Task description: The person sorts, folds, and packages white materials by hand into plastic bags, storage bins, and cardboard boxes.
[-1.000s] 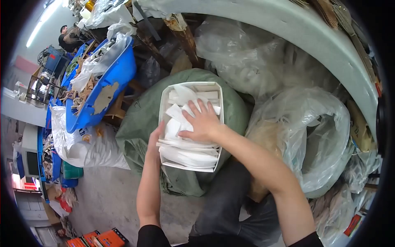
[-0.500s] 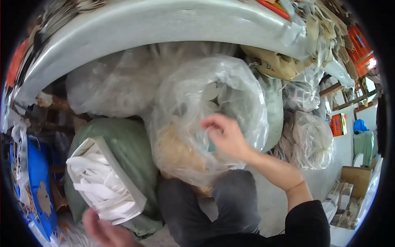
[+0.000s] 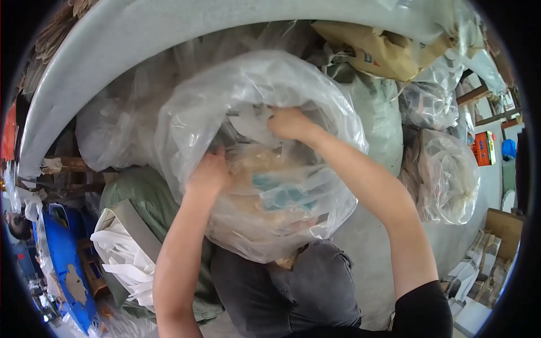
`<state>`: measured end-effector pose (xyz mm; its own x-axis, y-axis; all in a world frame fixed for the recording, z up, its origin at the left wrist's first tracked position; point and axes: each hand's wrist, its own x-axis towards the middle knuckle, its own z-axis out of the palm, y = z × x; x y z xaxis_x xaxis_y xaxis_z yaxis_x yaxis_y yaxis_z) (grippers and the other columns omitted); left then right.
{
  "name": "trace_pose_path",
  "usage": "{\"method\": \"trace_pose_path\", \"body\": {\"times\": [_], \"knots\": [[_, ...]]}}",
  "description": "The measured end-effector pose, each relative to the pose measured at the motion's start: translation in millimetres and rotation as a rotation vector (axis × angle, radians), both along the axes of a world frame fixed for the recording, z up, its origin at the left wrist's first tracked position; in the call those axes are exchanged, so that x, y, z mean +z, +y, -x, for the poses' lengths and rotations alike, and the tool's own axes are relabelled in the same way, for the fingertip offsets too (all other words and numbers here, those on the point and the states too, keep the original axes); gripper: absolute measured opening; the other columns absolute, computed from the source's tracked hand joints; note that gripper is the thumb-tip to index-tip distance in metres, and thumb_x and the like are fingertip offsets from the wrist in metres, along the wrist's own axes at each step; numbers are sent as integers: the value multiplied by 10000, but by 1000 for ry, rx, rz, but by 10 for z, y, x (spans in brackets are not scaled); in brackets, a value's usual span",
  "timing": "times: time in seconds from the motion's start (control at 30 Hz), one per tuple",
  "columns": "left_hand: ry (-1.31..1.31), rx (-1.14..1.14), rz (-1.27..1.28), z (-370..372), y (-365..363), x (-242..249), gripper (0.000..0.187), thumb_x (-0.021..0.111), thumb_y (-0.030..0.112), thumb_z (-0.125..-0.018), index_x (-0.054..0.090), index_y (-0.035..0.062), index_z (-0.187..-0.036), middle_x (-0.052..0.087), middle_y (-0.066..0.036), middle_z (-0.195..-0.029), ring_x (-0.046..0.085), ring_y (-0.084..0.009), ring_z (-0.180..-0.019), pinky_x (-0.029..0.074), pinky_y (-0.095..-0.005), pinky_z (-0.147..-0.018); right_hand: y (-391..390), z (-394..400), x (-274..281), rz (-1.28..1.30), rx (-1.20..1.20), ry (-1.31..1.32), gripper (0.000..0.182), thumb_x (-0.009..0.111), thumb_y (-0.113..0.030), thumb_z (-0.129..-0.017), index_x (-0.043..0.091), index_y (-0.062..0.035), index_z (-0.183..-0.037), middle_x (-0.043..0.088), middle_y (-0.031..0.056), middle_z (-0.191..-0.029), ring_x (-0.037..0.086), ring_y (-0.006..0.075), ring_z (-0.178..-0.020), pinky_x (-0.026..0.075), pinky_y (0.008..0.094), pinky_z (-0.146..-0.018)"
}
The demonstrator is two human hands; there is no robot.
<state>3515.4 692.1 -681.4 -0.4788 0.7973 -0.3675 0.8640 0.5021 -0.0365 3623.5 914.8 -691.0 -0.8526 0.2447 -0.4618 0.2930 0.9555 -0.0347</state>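
A big clear plastic bag [image 3: 265, 73] stands with its mouth wide, in front of my knees. My right hand [image 3: 287, 124] reaches inside, its fingers curled at the edge of a thin white piece [image 3: 251, 127] whose kind I cannot make out. At the left side of the bag's mouth, my left hand [image 3: 209, 172] is closed on the plastic, its fingers partly hidden. Brown and teal material [image 3: 282, 194] shows through the bag's near wall. Beside my left forearm, a pale open box [image 3: 138, 228] holds white strips [image 3: 121, 253].
A green sack [image 3: 141, 194] lies under the box. A long grey curved surface [image 3: 186, 22] crosses the back. Brown paper [image 3: 377, 50] and another clear bag [image 3: 448, 177] are at the right. A blue container [image 3: 62, 253] stands far left, cardboard pieces [image 3: 479, 265] far right.
My left hand has moved from beside the white strips to the bag's mouth. My right hand has gone further into the bag. The bag's mouth is wider, and the view has shifted.
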Motion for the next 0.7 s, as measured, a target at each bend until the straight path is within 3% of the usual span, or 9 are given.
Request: {"method": "trace_pose_path", "body": {"times": [0.07, 0.13, 0.2, 0.23, 0.27, 0.47, 0.63, 0.7], "knots": [[18, 52, 14, 40, -62, 60, 695, 655, 235, -823, 473, -9, -1448, 642, -253, -1220, 644, -394, -1086, 520, -461, -951, -57, 241, -109, 11, 15, 353, 441, 596, -62, -823, 622, 3, -1259, 698, 197, -1125, 673, 377, -1012, 558, 409, -859], [49, -106, -139, -48, 65, 95, 593, 643, 227, -833, 534, 8, -1373, 646, -220, -1215, 607, -380, -1146, 497, -436, -982, -116, 437, -252, 29, 33, 699, 408, 587, -60, -833, 610, 33, -1229, 692, 206, -1097, 657, 363, -1037, 556, 407, -880], [-90, -244, -526, -118, 334, -68, 518, 622, 228, -848, 559, 20, -1318, 638, -183, -1272, 563, -370, -1215, 448, -443, -1042, 6, 494, -492, -65, 73, 714, 416, 586, -55, -833, 597, 32, -1239, 692, 209, -1089, 660, 370, -1029, 561, 412, -870], [-90, -229, -531, -71, 429, -131, 518, 622, 228, -848, 559, 20, -1318, 638, -183, -1272, 563, -370, -1215, 448, -443, -1042, 137, 461, -645, -168, 94, 729, 424, 585, -49, -833, 585, 32, -1249, 693, 212, -1081, 662, 378, -1021, 566, 416, -860], [-112, -196, -323, -41, 516, -168, 480, 592, 270, -880, 592, 21, -1291, 643, -167, -1283, 554, -366, -1226, 433, -454, -1056, 170, 409, -602, -220, 82, 716, 440, 589, -58, -833, 572, 30, -1264, 692, 215, -1081, 662, 380, -1025, 565, 421, -864], [-225, 18, 215, 133, 251, -204, 508, 488, 418, -961, 691, 20, -1203, 648, -145, -1328, 523, -340, -1270, 380, -489, -1100, -25, 278, -198, -177, -186, 360, 547, 617, -112, -835, 491, 19, -1352, 686, 234, -1080, 659, 396, -1054, 561, 448, -885], [-288, 53, 252, 88, 217, -160, 572, 448, 476, -979, 711, 19, -1198, 647, -156, -1336, 537, -346, -1267, 410, -476, -1084, -55, 218, 99, -62, -362, 156, 647, 640, -157, -837, 424, 10, -1425, 682, 250, -1079, 657, 408, -1077, 558, 471, -903], [-313, 76, 241, 73, 201, -117, 569, 457, 470, -976, 709, 14, -1206, 644, -164, -1339, 545, -353, -1263, 426, -470, -1074, -53, 338, -95, -4, -358, 171, 647, 653, -187, -825, 449, 10, -1408, 685, 247, -1076, 659, 410, -1073, 557, 474, -903]]}}
